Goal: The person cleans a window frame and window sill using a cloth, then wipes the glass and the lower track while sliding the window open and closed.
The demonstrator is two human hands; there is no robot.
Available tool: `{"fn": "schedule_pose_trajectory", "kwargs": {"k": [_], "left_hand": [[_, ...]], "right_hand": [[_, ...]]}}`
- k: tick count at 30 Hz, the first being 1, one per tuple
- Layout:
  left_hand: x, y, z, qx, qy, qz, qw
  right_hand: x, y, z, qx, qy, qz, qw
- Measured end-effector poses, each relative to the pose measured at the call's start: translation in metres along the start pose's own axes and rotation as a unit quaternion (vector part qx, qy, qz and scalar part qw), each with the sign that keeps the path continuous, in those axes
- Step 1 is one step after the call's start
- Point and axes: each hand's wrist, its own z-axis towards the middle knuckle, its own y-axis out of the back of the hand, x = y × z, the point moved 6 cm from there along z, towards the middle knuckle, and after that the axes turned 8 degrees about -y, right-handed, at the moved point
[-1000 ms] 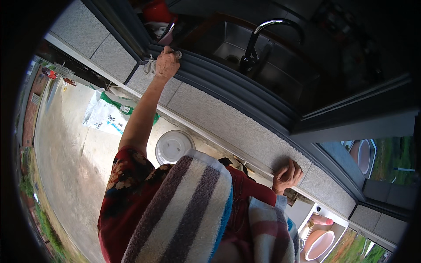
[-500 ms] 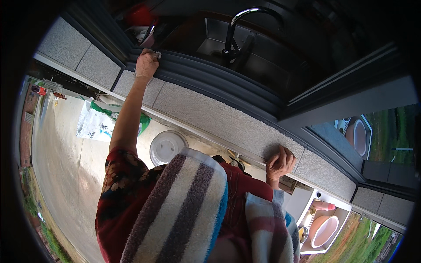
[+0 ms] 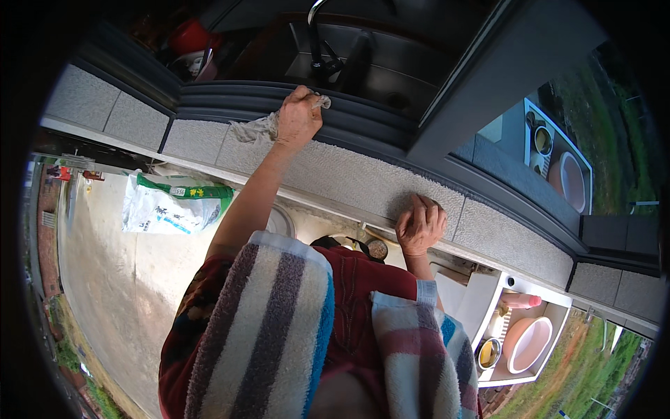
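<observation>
My left hand is closed on a wet-looking, pale grey rag, pressed onto the dark grey window track. One end of the rag pokes out past my fingers, and the rest trails over the tiled sill. Farther right, my right hand rests on the front part of the rough grey tiled sill. Its fingers are bent and slightly apart, with nothing seen in them. A dark window frame with reflecting glass stands to the right of the track.
Beyond the track are a steel sink and a black-chrome faucet. A red container stands inside at left. Below lie a white-green sack and a round lid. An outdoor basin holds a pink tub. Striped towels hang over me.
My left hand has slid rightward along the window track with the rag, which now shows more. The view has shifted; my right hand stays on the sill.
</observation>
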Motion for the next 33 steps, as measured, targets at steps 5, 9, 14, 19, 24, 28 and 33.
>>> {"fn": "schedule_pose_trajectory", "kwargs": {"k": [5,9,14,19,24,28,33], "left_hand": [[-0.087,-0.035,0.008,0.015,-0.042,-0.070,0.997],[-0.128,-0.060,0.012,0.023,-0.087,-0.096,0.991],[-0.139,-0.075,0.014,0.085,-0.033,-0.158,0.983],[-0.139,-0.058,0.011,0.059,-0.079,-0.077,0.992],[-0.144,-0.058,0.024,0.052,0.025,-0.099,0.993],[-0.129,-0.064,0.028,0.116,0.082,-0.096,0.985],[-0.078,-0.038,0.029,0.134,0.054,-0.056,0.988]], "right_hand": [[0.000,-0.004,-0.001,0.019,0.006,0.009,1.000],[0.002,-0.004,-0.001,0.020,-0.002,0.011,1.000],[0.006,0.002,0.004,0.018,-0.012,0.015,1.000],[0.002,0.000,0.004,-0.003,-0.003,0.005,1.000],[0.000,0.000,0.003,-0.013,-0.009,-0.007,1.000],[0.000,0.002,0.003,-0.016,-0.016,-0.001,1.000],[-0.003,0.001,0.000,-0.018,-0.017,-0.022,0.999]]}}
